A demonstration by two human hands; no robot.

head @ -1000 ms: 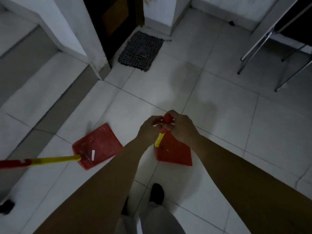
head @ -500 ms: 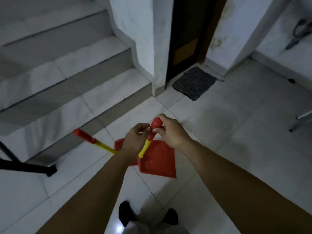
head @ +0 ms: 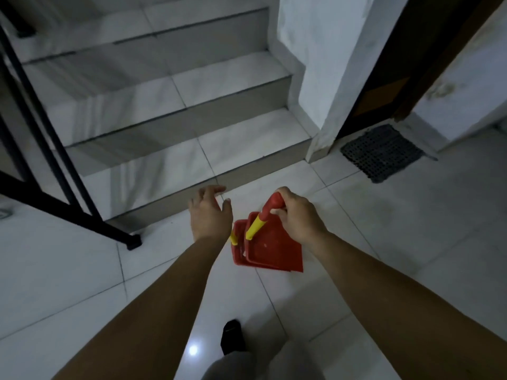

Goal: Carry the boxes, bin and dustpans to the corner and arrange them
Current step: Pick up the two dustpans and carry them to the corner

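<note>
stairs [head: 170,149] ahead; left hand [head: 210,215] hides second dustpan's handle [head: 234,238].

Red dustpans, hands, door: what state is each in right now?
Front red plastic dustpan with yellow-and-red handle: held by its handle, nested over another.
Rear red dustpan: mostly hidden beneath the first.
Right hand: grips the handle top.
Left hand: open, holding nothing.
Dark wooden door: cannot tell.

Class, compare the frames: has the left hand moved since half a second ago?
Yes. The left hand has let go of the dustpan handle in the right hand and opened, reaching left toward the stair step.
</note>
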